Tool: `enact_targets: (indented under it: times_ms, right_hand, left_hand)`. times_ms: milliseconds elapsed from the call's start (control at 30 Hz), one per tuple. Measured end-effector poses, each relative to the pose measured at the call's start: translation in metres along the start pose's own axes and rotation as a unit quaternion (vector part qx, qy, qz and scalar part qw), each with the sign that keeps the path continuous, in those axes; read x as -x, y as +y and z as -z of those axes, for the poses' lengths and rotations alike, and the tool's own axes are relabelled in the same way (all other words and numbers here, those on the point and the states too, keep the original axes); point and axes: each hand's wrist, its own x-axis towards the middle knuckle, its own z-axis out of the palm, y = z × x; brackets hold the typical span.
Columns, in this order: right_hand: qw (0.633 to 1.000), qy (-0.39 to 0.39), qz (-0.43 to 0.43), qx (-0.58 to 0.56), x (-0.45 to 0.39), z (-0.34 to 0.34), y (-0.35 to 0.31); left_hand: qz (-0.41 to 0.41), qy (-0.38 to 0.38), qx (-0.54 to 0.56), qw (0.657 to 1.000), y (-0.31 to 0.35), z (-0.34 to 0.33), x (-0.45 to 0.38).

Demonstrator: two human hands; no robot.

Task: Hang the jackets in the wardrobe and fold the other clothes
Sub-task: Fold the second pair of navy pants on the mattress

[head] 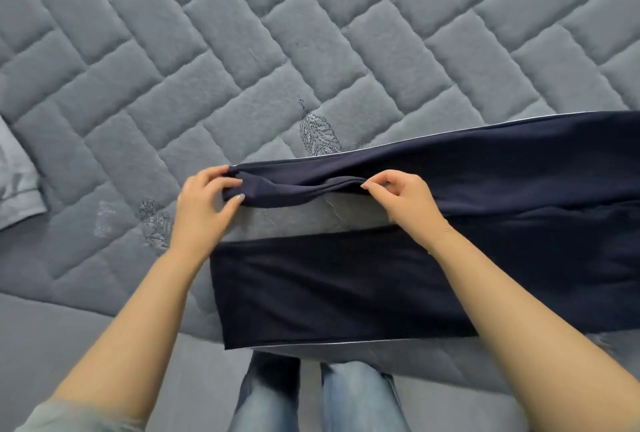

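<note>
Dark navy trousers [346,279] lie across the grey quilted bed, their legs running out to the right edge of the view. The far leg's hem end is lifted and bunched. My left hand [204,205] grips the corner of that hem at its left end. My right hand [401,198] pinches the same leg's near edge a little to the right. The near leg lies flat below my hands, with a strip of quilt showing between the two legs.
The grey quilted bedspread [311,33] fills the view. A folded light grey cloth [17,182] lies at the left edge. The bed's near edge runs along the bottom, with my jeans-clad legs [311,397] standing against it.
</note>
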Motion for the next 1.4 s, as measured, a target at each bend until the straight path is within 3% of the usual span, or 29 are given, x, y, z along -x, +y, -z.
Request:
enact_targets:
  times_ms: [100, 200, 300, 367, 433, 567, 667, 800, 933, 1033, 1167, 1400]
  right_hand:
    - [0.992, 0.048, 0.067, 0.097, -0.012, 0.008, 0.003]
    - [0.96, 0.093, 0.173, 0.2, -0.032, 0.01, -0.001]
    - [0.947, 0.037, 0.211, 0.24, -0.056, 0.007, -0.006]
    - [0.922, -0.023, 0.187, 0.339, -0.072, 0.005, -0.008]
    - [0.896, -0.062, 0.163, 0.408, -0.086, 0.006, -0.013]
    - [0.936, 0.022, 0.208, 0.284, -0.103, 0.023, -0.037]
    - [0.929, 0.056, 0.222, 0.289, -0.111, 0.034, -0.05]
    - [0.927, 0.01, 0.18, 0.328, -0.104, 0.046, -0.05]
    - [0.929, 0.043, 0.254, 0.266, -0.049, 0.045, -0.038]
    - [0.919, 0.04, 0.272, 0.283, 0.01, 0.034, -0.012]
    - [0.924, -0.003, 0.23, 0.306, 0.079, 0.011, 0.032]
    - [0.926, -0.024, 0.176, 0.334, 0.148, -0.041, 0.095]
  left_hand:
    - [-0.003, 0.087, 0.064, 0.994, 0.025, -0.001, -0.032]
    - [0.069, -0.035, -0.01, 0.997, 0.033, -0.019, -0.065]
    - [0.135, -0.169, -0.085, 0.973, 0.026, -0.032, -0.075]
    - [0.1, -0.171, -0.126, 0.972, 0.021, -0.029, -0.077]
    - [0.038, -0.113, -0.099, 0.988, 0.017, -0.017, -0.08]
    - [-0.046, 0.08, -0.04, 0.995, 0.019, 0.023, -0.095]
    - [-0.109, 0.119, -0.079, 0.984, 0.028, 0.038, -0.105]
    - [-0.116, 0.107, -0.074, 0.985, 0.036, 0.038, -0.091]
    - [-0.125, 0.106, -0.03, 0.986, 0.028, 0.036, -0.04]
    - [-0.153, 0.058, -0.027, 0.986, 0.02, 0.026, 0.022]
    - [-0.187, -0.042, -0.04, 0.981, 0.006, 0.002, 0.095]
    - [-0.131, -0.105, -0.035, 0.985, -0.02, -0.042, 0.175]
